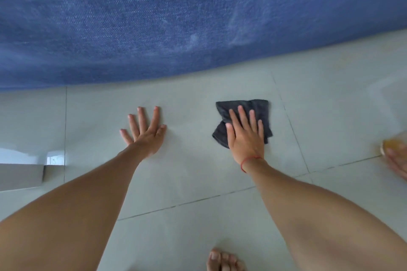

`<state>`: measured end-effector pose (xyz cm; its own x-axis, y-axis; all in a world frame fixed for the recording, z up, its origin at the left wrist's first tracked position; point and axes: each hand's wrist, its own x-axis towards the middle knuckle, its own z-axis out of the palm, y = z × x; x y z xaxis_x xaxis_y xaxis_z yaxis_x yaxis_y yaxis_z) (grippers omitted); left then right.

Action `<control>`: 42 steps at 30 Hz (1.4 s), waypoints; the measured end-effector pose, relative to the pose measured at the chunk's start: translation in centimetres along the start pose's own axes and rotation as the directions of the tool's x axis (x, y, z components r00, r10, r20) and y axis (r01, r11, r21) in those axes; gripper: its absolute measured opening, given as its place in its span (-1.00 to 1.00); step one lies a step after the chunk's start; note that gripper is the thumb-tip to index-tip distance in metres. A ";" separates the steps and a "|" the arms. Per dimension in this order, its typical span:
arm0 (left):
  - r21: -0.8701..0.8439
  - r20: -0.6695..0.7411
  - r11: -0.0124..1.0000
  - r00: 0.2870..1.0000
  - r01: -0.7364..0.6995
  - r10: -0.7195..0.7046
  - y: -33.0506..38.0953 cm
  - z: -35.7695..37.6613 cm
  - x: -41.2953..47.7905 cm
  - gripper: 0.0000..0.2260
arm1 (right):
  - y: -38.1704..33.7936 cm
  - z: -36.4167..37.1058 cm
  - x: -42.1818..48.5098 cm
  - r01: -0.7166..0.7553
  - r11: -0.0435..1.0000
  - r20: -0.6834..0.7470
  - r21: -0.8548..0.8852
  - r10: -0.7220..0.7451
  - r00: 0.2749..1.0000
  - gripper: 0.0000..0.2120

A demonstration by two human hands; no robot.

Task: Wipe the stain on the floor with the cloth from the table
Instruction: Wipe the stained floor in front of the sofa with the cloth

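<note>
While the right hand (245, 134) lies flat with fingers spread on the dark cloth (242, 120) — near the floor's (198, 182) rug edge — I'd keep pressure even, left hand (144, 131) splayed empty on bare tile as a brace.

Both bare arms are reaching straight forward and down. The left hand (146, 133) is lying flat, palm down, fingers (141, 116) spread wide. The right hand (245, 136) is pressing flat too, fingers extended and closer together, a red thread circling its wrist.
</note>
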<state>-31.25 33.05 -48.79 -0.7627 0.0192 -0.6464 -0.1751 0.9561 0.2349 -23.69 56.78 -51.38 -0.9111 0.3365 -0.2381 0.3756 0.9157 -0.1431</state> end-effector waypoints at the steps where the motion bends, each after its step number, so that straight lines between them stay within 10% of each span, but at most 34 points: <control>1: 0.003 -0.001 1.000 1.000 0.000 0.000 0.0 0.0 0.0 -0.52 | 1.5 -0.5 0.7 -0.062 0.998 0.017 0.000 0.062 0.998 -0.40; 10: 0.015 -0.002 1.000 1.000 0.008 -0.008 -0.1 0.3 0.6 -0.52 | -1.3 -0.5 7.8 -0.309 0.948 -0.100 0.077 0.316 0.943 -0.41; 27: -0.018 -0.007 1.000 1.000 0.005 -0.005 -0.3 0.2 0.7 -0.52 | -8.3 2.7 0.8 0.267 0.964 -0.127 -0.014 -0.266 0.955 -0.51; 37: -0.036 -0.114 0.989 0.984 -0.140 0.135 -2.7 0.0 0.5 -0.51 | 0.5 -0.3 3.9 -0.417 0.889 -0.114 0.191 0.442 0.890 -0.50; 42: 0.019 -0.293 0.984 0.940 -0.179 0.177 -8.5 -1.2 0.8 -0.51 | -1.9 -1.8 9.3 -0.423 0.879 -0.041 0.219 0.442 0.896 -0.48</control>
<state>-31.08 24.58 -50.42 -0.9301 0.1013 -0.3530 -0.0239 0.9425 0.3335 -33.18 58.59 -51.56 -0.6576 0.7149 -0.2376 0.7530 0.6146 -0.2351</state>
